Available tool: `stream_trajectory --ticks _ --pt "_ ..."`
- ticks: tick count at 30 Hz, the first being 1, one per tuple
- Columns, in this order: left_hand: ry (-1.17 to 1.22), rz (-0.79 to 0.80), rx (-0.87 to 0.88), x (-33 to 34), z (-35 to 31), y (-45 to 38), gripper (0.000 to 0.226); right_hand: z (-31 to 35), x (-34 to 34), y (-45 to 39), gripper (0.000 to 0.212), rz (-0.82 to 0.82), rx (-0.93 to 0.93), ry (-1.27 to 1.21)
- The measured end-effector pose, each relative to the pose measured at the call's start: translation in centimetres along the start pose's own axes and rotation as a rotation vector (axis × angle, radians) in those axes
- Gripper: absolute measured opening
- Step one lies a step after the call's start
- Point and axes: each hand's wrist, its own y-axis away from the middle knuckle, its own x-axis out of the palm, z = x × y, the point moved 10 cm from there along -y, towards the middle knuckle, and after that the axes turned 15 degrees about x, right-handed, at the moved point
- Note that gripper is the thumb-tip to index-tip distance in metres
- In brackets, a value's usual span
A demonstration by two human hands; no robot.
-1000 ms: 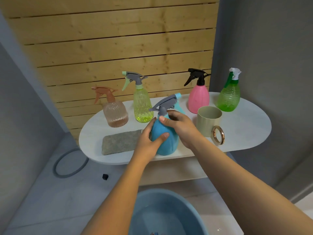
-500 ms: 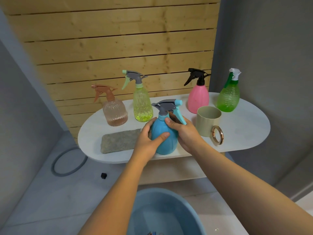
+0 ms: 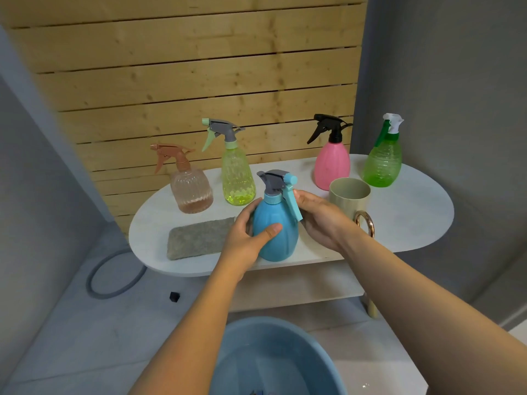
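A blue spray bottle [image 3: 275, 210] with a grey head and a light blue trigger stands upright near the front edge of the white oval table [image 3: 399, 218]. My left hand [image 3: 245, 238] grips its body from the left, thumb across the front. To the bottle's right is my right hand [image 3: 322, 220], its fingers relaxed and its fingertips touching the trigger lever.
Along the back of the table stand a clear brownish bottle [image 3: 192, 189], a yellow-green one [image 3: 238, 178], a pink one [image 3: 332, 166] and a green one [image 3: 382, 163]. A beige mug [image 3: 349, 195] and grey cloth [image 3: 196, 239] flank the hands. A blue basin [image 3: 273, 357] sits on the floor below.
The spray head has turned so its trigger now hangs toward me. My right hand has come off the bottle's neck and moved right. My left hand keeps its grip on the body.
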Motion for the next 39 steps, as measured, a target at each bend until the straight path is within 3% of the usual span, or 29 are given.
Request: stream_trajectory --ticks 2,4,7,10,18,23,25,33,39 --pt "0.004 0.002 -0.002 0.1 0.0 0.1 0.063 0.4 -0.9 -0.2 0.004 -0.165 -0.037 0.091" --pt "0.013 0.004 -0.008 0.2 0.0 0.1 0.061 0.4 -0.8 -0.4 0.008 -0.258 -0.045 0.146" --pt "0.029 0.008 -0.020 0.4 0.0 0.2 0.064 0.2 0.6 -0.8 0.027 -0.195 -0.002 0.160" --pt "0.021 0.022 -0.022 0.5 -0.1 0.2 0.062 0.8 1.8 -0.4 0.016 -0.136 0.008 0.321" --pt "-0.033 0.050 -0.027 0.5 -0.3 0.2 0.064 2.2 0.4 -0.1 0.012 -0.378 -0.059 0.410" --pt "-0.054 0.109 -0.041 0.7 0.1 0.1 0.079 1.0 2.4 -0.5 0.030 -0.132 0.017 0.435" --pt "-0.065 0.146 -0.056 0.8 0.5 0.0 0.083 1.2 2.6 -0.4 0.031 -0.113 0.011 0.435" --pt "-0.122 0.130 -0.049 0.4 0.5 -0.2 0.076 2.3 2.2 0.5 0.026 -0.280 -0.126 0.422" --pt "-0.111 0.103 -0.004 0.9 -0.3 0.0 0.070 2.2 1.9 1.0 0.028 -0.501 -0.178 0.475"
